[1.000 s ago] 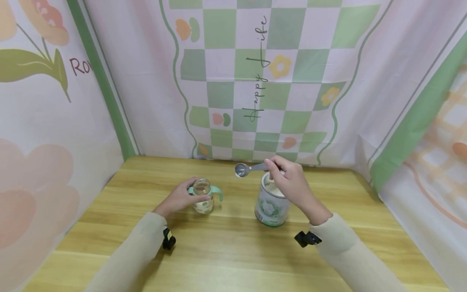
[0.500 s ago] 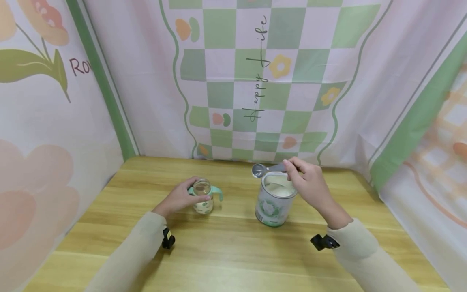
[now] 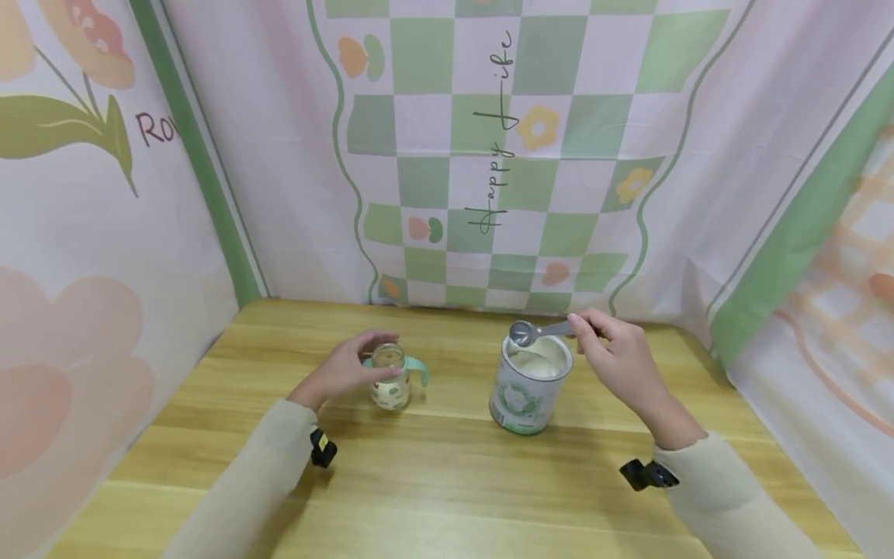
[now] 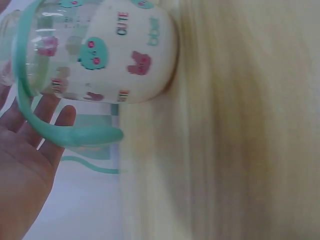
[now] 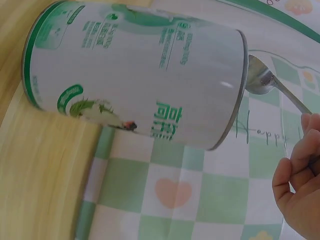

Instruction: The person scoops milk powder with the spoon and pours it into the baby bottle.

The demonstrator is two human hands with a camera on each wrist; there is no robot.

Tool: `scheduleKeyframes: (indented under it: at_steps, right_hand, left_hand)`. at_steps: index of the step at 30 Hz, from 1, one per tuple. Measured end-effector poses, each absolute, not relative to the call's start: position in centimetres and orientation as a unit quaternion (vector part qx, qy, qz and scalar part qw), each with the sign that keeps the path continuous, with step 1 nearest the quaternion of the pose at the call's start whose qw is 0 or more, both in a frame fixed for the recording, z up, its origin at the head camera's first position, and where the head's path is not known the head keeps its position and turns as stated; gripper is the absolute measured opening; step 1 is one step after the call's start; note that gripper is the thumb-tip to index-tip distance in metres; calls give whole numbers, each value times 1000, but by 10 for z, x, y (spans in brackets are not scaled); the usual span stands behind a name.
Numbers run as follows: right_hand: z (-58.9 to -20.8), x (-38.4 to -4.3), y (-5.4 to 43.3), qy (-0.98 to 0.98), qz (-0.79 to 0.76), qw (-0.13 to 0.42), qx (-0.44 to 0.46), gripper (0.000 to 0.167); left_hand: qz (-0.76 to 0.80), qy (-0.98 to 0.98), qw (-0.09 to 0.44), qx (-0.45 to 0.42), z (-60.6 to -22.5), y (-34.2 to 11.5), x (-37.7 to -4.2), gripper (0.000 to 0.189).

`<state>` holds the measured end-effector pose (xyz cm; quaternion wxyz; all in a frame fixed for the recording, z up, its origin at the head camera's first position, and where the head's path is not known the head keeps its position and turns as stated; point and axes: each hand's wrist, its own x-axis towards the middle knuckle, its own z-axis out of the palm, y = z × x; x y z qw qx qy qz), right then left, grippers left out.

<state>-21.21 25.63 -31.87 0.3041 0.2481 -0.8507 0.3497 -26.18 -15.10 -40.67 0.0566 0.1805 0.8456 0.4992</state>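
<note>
My left hand [image 3: 345, 366] is around a clear baby bottle [image 3: 389, 392] with mint-green handles, standing uncapped on the table. Its thumb lies along the near side, and the other fingers [image 4: 62, 117] are loosely extended behind the bottle. Whitish contents fill the lower part of the bottle [image 4: 115, 55], which has small printed cartoon figures. Between thumb and fingers, my right hand [image 3: 618, 353] pinches the handle of a metal measuring spoon [image 3: 524, 334]. The spoon's bowl is over the rim of an open milk powder can [image 3: 527, 400], where pale powder shows inside.
Both things stand on a wood-grain table [image 3: 447, 481]. A green-and-white checked curtain [image 3: 482, 186] hangs behind its far edge, with printed fabric on either side. A small black camera [image 3: 649, 473] is strapped at the right wrist.
My right hand has drawn the spoon rightward, from the gap between bottle and can to over the can's mouth. The left hand's fingers have loosened and lifted slightly at the bottle.
</note>
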Motion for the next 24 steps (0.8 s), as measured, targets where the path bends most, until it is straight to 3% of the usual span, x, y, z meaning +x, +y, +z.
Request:
scheduleKeyframes:
  at_steps: [18, 24]
  right_hand:
    - [-333, -210, 272, -866, 328, 283, 249, 21]
    - [-335, -209, 272, -868, 315, 286, 258, 20]
  left_hand:
    - [411, 846, -45, 335, -368, -109, -261, 53]
    - [396, 847, -44, 352, -360, -81, -254, 55]
